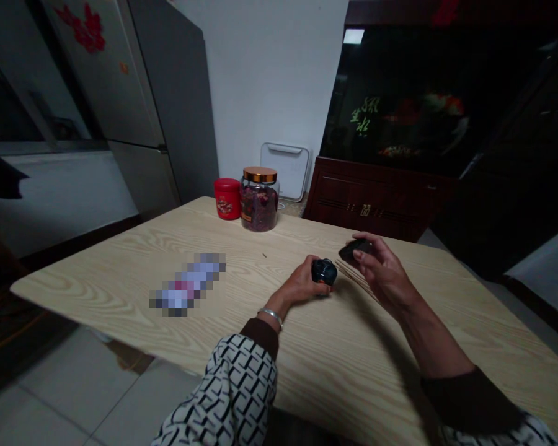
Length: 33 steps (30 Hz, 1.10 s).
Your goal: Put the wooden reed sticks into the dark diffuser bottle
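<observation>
My left hand (pixel 302 282) is wrapped round a small black rounded device (pixel 324 271) with a glossy top and a bit of orange low on it, just above the table. It resembles an electric shaver, but I cannot tell for sure. To its right, my right hand (pixel 385 269) pinches a dark, cap-like piece (pixel 353 250) between thumb and fingers. A gap separates the two black things. Several thin light sticks (pixel 356 274) show beneath my right hand, their far ends hidden behind it.
A pale wood-grain table (pixel 242 291) lies under both hands. At its back edge stand a red canister (pixel 227 199) and a clear jar (pixel 259 204) with dark red contents. A pixelated item (pixel 188 285) lies to the left. Behind are a fridge (pixel 134 93) and a dark cabinet (pixel 367 198).
</observation>
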{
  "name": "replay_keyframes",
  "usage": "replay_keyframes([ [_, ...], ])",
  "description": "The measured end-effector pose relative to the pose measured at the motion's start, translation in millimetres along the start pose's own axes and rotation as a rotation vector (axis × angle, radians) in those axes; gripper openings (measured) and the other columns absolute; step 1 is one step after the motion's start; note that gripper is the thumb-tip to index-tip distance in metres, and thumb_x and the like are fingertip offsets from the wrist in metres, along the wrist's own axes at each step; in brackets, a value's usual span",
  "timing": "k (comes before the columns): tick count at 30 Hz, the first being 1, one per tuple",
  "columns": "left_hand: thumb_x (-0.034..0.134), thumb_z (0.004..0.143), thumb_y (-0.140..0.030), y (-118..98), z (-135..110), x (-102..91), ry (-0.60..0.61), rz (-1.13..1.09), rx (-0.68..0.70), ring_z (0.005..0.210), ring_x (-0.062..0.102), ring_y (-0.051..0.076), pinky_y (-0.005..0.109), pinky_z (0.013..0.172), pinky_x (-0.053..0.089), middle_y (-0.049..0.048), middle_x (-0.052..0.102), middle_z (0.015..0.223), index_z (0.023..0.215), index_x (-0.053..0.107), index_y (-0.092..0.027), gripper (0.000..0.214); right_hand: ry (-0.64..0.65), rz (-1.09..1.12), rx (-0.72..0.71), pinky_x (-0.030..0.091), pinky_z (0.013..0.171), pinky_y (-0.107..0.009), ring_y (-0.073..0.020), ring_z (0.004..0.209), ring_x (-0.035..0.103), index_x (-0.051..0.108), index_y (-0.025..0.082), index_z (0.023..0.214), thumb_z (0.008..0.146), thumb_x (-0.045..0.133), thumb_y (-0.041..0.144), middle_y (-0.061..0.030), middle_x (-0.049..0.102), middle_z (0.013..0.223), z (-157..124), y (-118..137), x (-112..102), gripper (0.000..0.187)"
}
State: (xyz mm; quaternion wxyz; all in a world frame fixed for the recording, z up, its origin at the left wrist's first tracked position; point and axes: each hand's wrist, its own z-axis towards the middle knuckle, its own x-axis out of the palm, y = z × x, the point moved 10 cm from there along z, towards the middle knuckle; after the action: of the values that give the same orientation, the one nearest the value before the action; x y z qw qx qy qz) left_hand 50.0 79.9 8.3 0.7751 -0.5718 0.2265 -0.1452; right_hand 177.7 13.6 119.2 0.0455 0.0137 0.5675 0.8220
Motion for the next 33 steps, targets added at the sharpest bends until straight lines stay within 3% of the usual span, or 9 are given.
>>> replay_keyframes([
  [4, 0.087, 0.059, -0.033, -6, -1, -1.2, -0.003, 0.002, 0.024, 0.088, 0.055, 0.017, 0.028, 0.075, 0.043, 0.0054, 0.059, 0.102, 0.117, 0.049, -0.017, 0.071, -0.128, 0.053, -0.056, 0.050, 0.097, -0.042, -0.0206, 0.103, 0.064, 0.055, 0.025, 0.099, 0.070, 0.081, 0.038, -0.0031, 0.065, 0.109, 23, -19, 6, 0.041],
  [8, 0.087, 0.059, -0.035, -8, -1, -2.3, -0.002, 0.006, 0.039, 0.088, 0.054, 0.017, 0.029, 0.075, 0.043, 0.0046, 0.059, 0.101, 0.115, 0.050, -0.017, 0.069, -0.070, 0.003, -0.066, 0.046, 0.104, -0.047, -0.0233, 0.112, 0.062, 0.052, 0.024, 0.094, 0.070, 0.082, 0.038, -0.0073, 0.064, 0.120, 23, -42, 12, 0.041],
  [12, 0.087, 0.060, -0.035, -5, -1, -1.1, 0.007, -0.026, 0.027, 0.087, 0.053, 0.017, 0.029, 0.075, 0.043, 0.0041, 0.059, 0.099, 0.115, 0.050, -0.017, 0.068, -0.006, -0.086, -0.086, 0.045, 0.105, -0.048, -0.0242, 0.114, 0.062, 0.050, 0.024, 0.093, 0.074, 0.079, 0.041, -0.0095, 0.062, 0.124, 17, -43, 12, 0.038],
  [17, 0.085, 0.062, -0.033, -6, -1, 0.8, 0.020, -0.058, 0.045, 0.087, 0.054, 0.017, 0.028, 0.074, 0.043, 0.0052, 0.059, 0.101, 0.118, 0.050, -0.016, 0.068, 0.094, -0.222, -0.105, 0.046, 0.104, -0.048, -0.0249, 0.114, 0.061, 0.054, 0.024, 0.108, 0.075, 0.077, 0.040, -0.0089, 0.063, 0.120, 17, -33, 18, 0.043],
  [21, 0.085, 0.062, -0.033, -8, -1, 0.2, 0.021, -0.040, 0.047, 0.090, 0.055, 0.019, 0.029, 0.075, 0.044, 0.0063, 0.060, 0.104, 0.120, 0.051, -0.015, 0.070, 0.187, -0.327, -0.094, 0.043, 0.107, -0.048, -0.0269, 0.120, 0.058, 0.054, 0.024, 0.127, 0.080, 0.072, 0.040, -0.0102, 0.060, 0.129, 17, -30, 24, 0.053],
  [26, 0.084, 0.062, -0.031, -9, -2, 0.0, 0.018, -0.047, 0.039, 0.095, 0.057, 0.021, 0.032, 0.080, 0.046, 0.0083, 0.061, 0.108, 0.124, 0.050, -0.015, 0.073, 0.186, -0.606, -0.179, 0.044, 0.104, -0.048, -0.0288, 0.119, 0.057, 0.060, 0.025, 0.123, 0.082, 0.069, 0.043, -0.0101, 0.060, 0.125, 16, -24, 27, 0.046],
  [30, 0.085, 0.060, -0.025, -9, -1, 2.0, 0.026, -0.096, 0.035, 0.097, 0.059, 0.022, 0.033, 0.082, 0.047, 0.0093, 0.062, 0.109, 0.120, 0.051, -0.015, 0.070, 0.064, -0.689, -0.143, 0.044, 0.103, -0.052, -0.0322, 0.123, 0.053, 0.047, 0.027, 0.136, 0.071, 0.077, 0.052, -0.0138, 0.052, 0.134, 14, -28, 17, 0.076],
  [33, 0.087, 0.059, -0.027, -8, -1, 1.5, 0.018, -0.115, 0.038, 0.099, 0.058, 0.023, 0.034, 0.085, 0.047, 0.0095, 0.062, 0.109, 0.118, 0.052, -0.016, 0.070, 0.103, -0.537, -0.067, 0.039, 0.107, -0.053, -0.0326, 0.136, 0.043, 0.025, 0.028, 0.150, 0.071, 0.077, 0.054, -0.0172, 0.041, 0.148, 9, -34, 17, 0.099],
])
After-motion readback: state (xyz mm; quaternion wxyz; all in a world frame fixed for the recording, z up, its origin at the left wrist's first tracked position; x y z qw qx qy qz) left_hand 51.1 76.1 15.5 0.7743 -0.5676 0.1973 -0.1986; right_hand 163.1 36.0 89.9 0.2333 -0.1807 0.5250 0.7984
